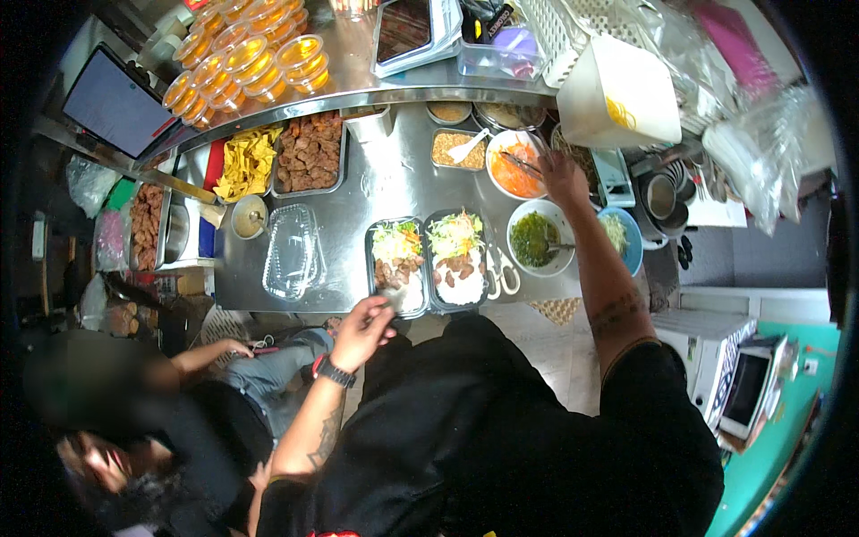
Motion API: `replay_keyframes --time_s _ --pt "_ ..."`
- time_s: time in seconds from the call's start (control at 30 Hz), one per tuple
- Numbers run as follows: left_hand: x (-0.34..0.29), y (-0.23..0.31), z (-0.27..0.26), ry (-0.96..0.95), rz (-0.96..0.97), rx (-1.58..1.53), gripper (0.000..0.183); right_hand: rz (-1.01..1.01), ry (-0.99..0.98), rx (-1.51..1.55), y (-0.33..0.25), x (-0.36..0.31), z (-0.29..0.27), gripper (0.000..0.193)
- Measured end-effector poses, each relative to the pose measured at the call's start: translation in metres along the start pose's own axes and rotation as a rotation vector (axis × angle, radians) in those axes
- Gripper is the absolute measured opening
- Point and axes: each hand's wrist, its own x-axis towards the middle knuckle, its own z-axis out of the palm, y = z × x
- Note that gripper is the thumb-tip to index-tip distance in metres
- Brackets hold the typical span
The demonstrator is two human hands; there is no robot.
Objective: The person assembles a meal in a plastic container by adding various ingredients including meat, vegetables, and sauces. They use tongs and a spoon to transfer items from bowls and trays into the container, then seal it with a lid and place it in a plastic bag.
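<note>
Two black meal trays stand side by side near the counter's front edge. The left tray (369, 285) and the right tray (484, 288) both hold white rice, browned meat and shredded salad. My left hand (362, 331) is at the front of the left tray, fingers curled together around a small, blurred, greyish thing (391, 298) over the rice. My right hand (564, 179) grips metal tongs (521, 164), whose tips are in the shredded carrot of a white bowl (491, 175). Closest below that is a white bowl of chopped greens (537, 234), with a utensil resting in it.
White-handled scissors (503, 276) lie right of the trays. Clear plastic lids (293, 251) and a sauce tub (249, 217) sit left. Behind are a meat pan (310, 154), yellow strips (245, 166) and a raised shelf (358, 94). Another person (206, 394) sits at lower left.
</note>
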Motion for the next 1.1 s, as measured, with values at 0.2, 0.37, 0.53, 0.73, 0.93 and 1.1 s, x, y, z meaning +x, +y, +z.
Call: replay_keyframes --time_s 0.2,0.37,0.53,0.73,0.93,1.1 --pt "-0.048 -0.047 0.016 0.365 -0.158 -0.191 0.028 -0.47 0.469 -0.297 0.003 0.103 0.034 0.041" --pt "-0.06 -0.048 0.037 0.333 -0.124 -0.193 0.031 -0.49 0.499 -0.329 0.012 0.1 0.029 0.045" --pt "-0.033 -0.066 0.032 0.268 0.009 -0.085 0.032 -0.232 -0.328 0.116 0.031 -0.012 -0.055 0.027" --pt "-0.002 -0.018 0.032 0.164 0.311 0.473 0.039 -0.043 -0.884 0.343 -0.012 -0.191 -0.097 0.035" --pt "0.038 -0.018 0.042 0.05 0.652 0.753 0.037 -0.225 -0.756 0.095 -0.074 -0.235 -0.072 0.032" --pt "0.051 -0.032 0.053 0.033 0.552 0.881 0.033 -0.222 -0.659 0.026 -0.092 -0.252 -0.082 0.031"
